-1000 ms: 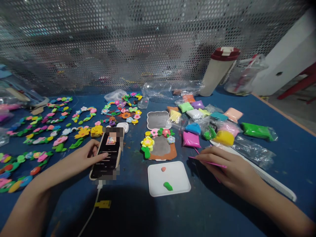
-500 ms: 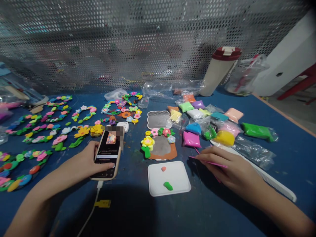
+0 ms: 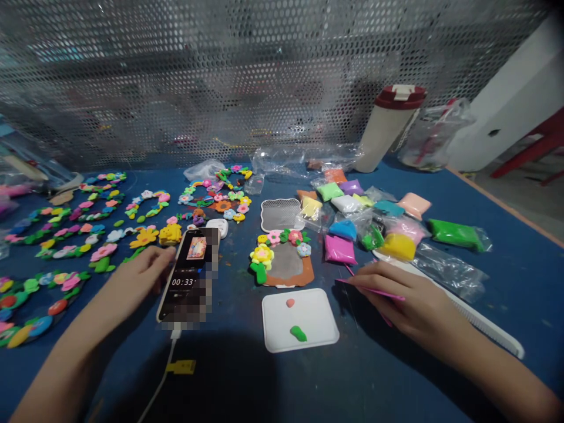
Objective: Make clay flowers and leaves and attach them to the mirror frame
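Note:
My left hand rests beside the phone, fingertips at its left edge and the thumb off the screen. A timer and a picture show on the phone, which has a white cable plugged in. Thin pink modelling tools stick out from the closed fingers of my right hand on the table's right. Between the hands lies a white tray with a small pink-orange clay lump and a green clay piece. Behind it sits a brown-edged frame with clay flowers along its top and left.
Bagged coloured clay lies in a pile at right, near a white comb. A cream tumbler stands at the back. Several flower-decorated frames cover the left side. A white-rimmed mesh piece lies behind the middle frame.
My left thumb has come off the phone screen, and the hand has drawn back left. The screen now shows a running timer. My right hand stays put with the pink tools.

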